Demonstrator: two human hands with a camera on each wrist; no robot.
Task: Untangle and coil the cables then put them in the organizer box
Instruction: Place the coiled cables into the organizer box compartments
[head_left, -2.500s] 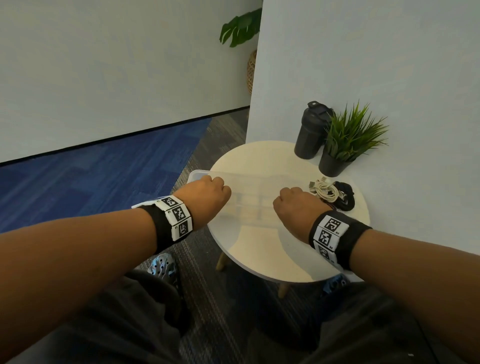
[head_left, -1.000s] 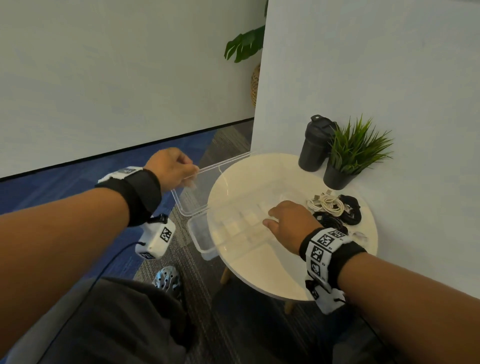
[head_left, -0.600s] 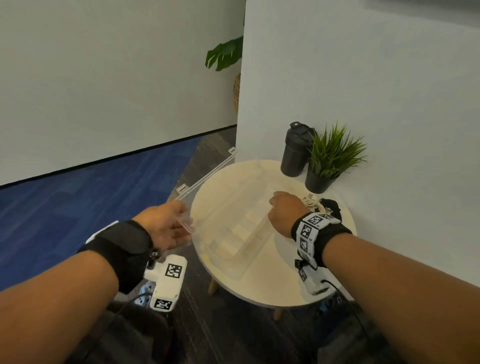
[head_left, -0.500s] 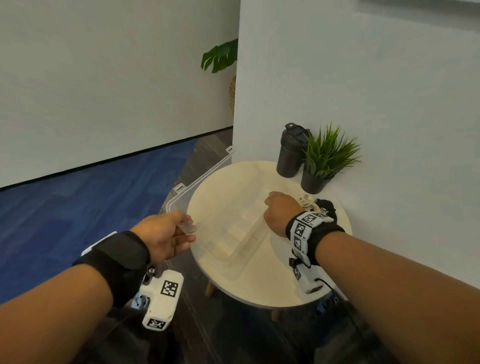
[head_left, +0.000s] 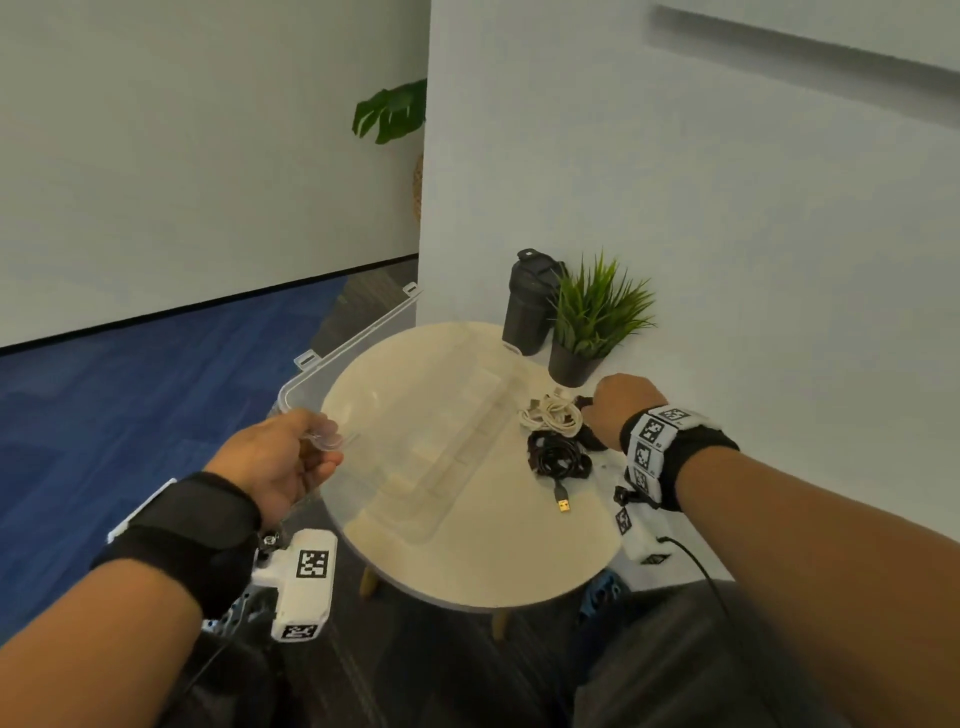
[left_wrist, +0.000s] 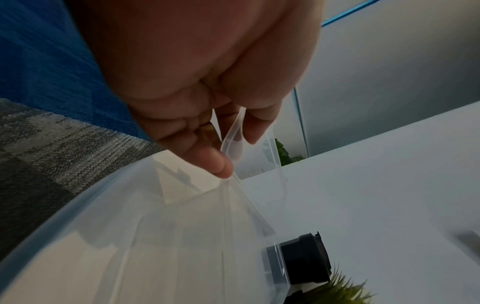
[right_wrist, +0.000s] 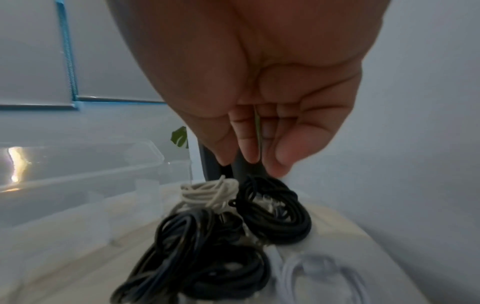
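Left hand (head_left: 280, 460) is at the left edge of the round counter (head_left: 493, 566), its fingers (left_wrist: 207, 162) and thumb pinching a latch tab at the near corner of the clear lid (head_left: 358, 343); the lid is swung open and hangs out past the counter's left rim over the blue floor (head_left: 130, 405). The organizer box (head_left: 447, 441), transparent with low dividers, lies open across the middle of the counter, one end toward the person and the other toward the black shaker bottle (head_left: 530, 306). Just right of the box sits the cable pile: a cream cable bundle (head_left: 550, 415) at the back, a black cable bundle (head_left: 558, 457) in front of it with a gold-tipped USB plug (head_left: 563, 503) trailing toward the person. The right wrist view shows a second black coil (right_wrist: 275, 214) beside the cream one and a white cable (right_wrist: 319, 275) at the counter's right edge; none of the cables is in the box. Right hand (head_left: 621, 402) hovers over the back of the pile, fingers (right_wrist: 244, 144) loosely curled and pointing down, grasping nothing, tips just above the second black coil; contact cannot be confirmed. A potted grass plant (head_left: 592, 322) stands next to the bottle against the wall, behind the cables.
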